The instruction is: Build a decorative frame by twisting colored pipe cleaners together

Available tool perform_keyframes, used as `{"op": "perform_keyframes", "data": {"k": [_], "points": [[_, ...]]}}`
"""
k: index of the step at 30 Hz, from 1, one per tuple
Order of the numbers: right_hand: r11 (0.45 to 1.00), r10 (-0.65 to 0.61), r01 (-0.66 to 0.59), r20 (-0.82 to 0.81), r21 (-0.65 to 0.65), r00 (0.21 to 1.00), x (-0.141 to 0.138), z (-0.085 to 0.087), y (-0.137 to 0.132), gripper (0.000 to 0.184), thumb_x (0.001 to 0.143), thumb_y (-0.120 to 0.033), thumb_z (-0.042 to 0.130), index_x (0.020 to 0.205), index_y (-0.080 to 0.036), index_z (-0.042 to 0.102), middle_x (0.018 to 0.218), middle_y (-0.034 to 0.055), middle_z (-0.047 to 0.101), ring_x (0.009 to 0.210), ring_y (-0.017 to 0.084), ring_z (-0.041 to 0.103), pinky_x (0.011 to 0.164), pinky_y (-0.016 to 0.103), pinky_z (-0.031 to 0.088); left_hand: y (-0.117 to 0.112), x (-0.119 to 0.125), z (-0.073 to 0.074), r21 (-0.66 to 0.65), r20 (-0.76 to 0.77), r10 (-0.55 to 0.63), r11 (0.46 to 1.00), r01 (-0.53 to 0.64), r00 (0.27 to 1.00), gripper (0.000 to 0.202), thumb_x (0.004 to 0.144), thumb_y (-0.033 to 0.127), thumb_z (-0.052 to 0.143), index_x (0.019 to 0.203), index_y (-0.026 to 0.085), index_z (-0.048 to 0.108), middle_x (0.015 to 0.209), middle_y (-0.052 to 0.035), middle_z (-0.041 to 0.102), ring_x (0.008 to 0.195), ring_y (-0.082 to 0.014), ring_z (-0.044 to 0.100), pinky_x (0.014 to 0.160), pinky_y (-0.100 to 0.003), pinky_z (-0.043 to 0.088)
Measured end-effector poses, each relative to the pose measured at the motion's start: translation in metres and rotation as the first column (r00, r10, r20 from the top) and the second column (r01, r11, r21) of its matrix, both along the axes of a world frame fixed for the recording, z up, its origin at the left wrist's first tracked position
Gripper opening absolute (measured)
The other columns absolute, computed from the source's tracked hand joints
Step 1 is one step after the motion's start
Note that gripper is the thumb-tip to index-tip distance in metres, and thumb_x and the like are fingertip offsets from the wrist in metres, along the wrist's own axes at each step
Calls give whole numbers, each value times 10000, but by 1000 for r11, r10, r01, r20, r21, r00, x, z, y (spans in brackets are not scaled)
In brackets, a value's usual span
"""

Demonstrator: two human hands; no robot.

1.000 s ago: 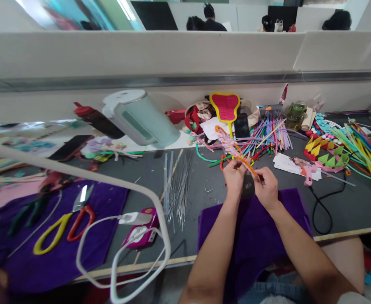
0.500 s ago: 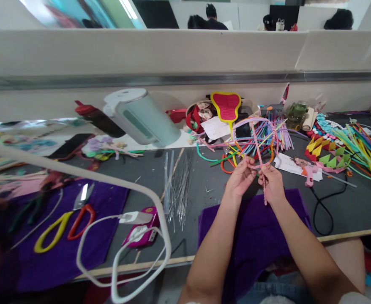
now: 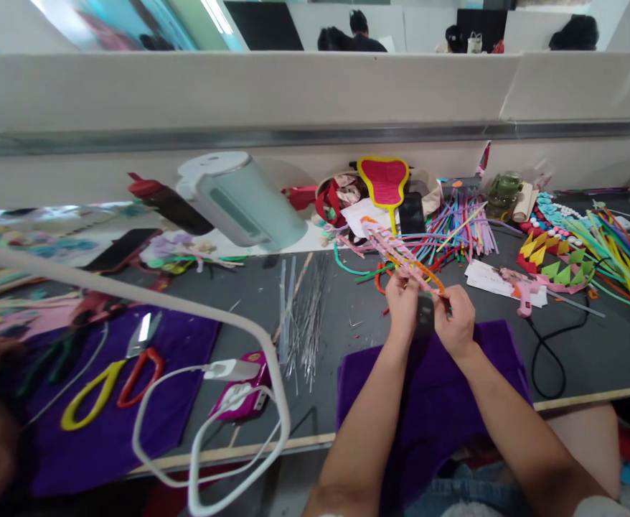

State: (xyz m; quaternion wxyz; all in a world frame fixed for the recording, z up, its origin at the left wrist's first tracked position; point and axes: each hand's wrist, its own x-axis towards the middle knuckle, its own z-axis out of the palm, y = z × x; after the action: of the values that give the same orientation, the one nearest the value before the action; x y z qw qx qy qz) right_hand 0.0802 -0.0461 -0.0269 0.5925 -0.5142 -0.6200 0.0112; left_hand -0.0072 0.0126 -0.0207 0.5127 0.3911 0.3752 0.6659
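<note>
A low white partition [image 3: 293, 90] runs behind a dark grey worktop [image 3: 578, 359], with other people visible beyond it. Against the partition, a pale container [image 3: 432, 188] holds a red strap [image 3: 326, 202] and patterned cloth, with a red-and-yellow fan [image 3: 383, 179] in front. To the right stands a green glass jar [image 3: 504, 197] (what it holds is too small to tell); to the left are a pale blue pitcher [image 3: 255, 208], its inside hidden, and a dark bottle [image 3: 172, 207] with a red lid.

The left hand [image 3: 402, 298] has its fingers closed together, pinching the lower part of a pink-and-orange piece [image 3: 390, 245]. The right hand [image 3: 455, 316], just beside it, has its thumb and fingers pressed on the near end, the others curled in.

The piece is raised above the worktop, beyond a folded purple cloth [image 3: 366, 388], and slants away toward the fan. It looks long and narrow, made of fuzzy strands, mostly pink, with orange at both ends
</note>
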Motion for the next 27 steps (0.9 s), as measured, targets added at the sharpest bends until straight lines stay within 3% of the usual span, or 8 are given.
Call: {"op": "perform_keyframes", "data": {"k": [5,9,13,15,17,20,23,27], "points": [[1000,-5,5,-49,-2,999,1,0,0,128,885,-210,498,765,-195,538,698,22,531,676,151,502,636,285,407,3,-5,-1,-73,-51,-9,997,5,999,280,649,375,751,644,141,598,612,23,551,522,-78,478,512,-210,388],[988,48,-99,-372,-118,927,-2,2,1,147,867,-309,548,778,-195,573,704,1,547,639,126,520,603,258,426,5,-11,3,-178,85,-116,976,129,990,312,636,392,774,633,125,611,593,9,564,523,-77,497,547,-216,412],[900,125,-400,-780,-170,613,-5,6,5,211,790,-397,637,788,-198,567,645,-34,556,486,79,454,448,209,378,5,-13,11,-214,356,-290,900,379,888,384,600,432,804,604,135,561,587,26,532,521,-63,479,533,-197,410],[842,137,-523,-885,-132,445,-5,8,7,241,749,-402,678,767,-193,558,624,-41,553,454,64,425,409,191,350,3,-13,15,-172,491,-391,833,527,778,420,600,452,802,589,149,510,559,49,475,506,-62,455,524,-200,415],[817,139,-567,-920,-102,365,-5,8,9,249,729,-395,697,762,-188,561,621,-40,555,456,60,426,406,184,350,1,-12,17,-154,560,-431,785,600,708,426,628,450,785,594,160,475,554,58,446,502,-66,451,534,-212,434],[851,144,-513,-888,-114,436,-4,6,8,236,745,-390,684,782,-190,566,633,-40,560,457,61,426,412,188,351,1,-11,14,-262,496,-329,825,500,804,380,648,414,782,634,158,502,585,48,500,510,-66,481,555,-214,453],[903,145,-390,-726,-182,673,-4,2,5,201,802,-384,623,806,-189,575,644,-40,546,483,74,436,454,208,368,2,-10,7,-305,306,-186,910,281,934,370,609,409,800,640,148,539,577,37,537,495,-67,492,551,-213,448],[968,130,-194,-344,-158,930,-4,1,1,175,864,-330,541,771,-187,579,677,-16,525,609,112,485,580,245,399,4,-10,1,-167,25,-21,986,25,999,299,597,351,790,621,143,577,549,39,543,473,-65,462,503,-196,392]]}}
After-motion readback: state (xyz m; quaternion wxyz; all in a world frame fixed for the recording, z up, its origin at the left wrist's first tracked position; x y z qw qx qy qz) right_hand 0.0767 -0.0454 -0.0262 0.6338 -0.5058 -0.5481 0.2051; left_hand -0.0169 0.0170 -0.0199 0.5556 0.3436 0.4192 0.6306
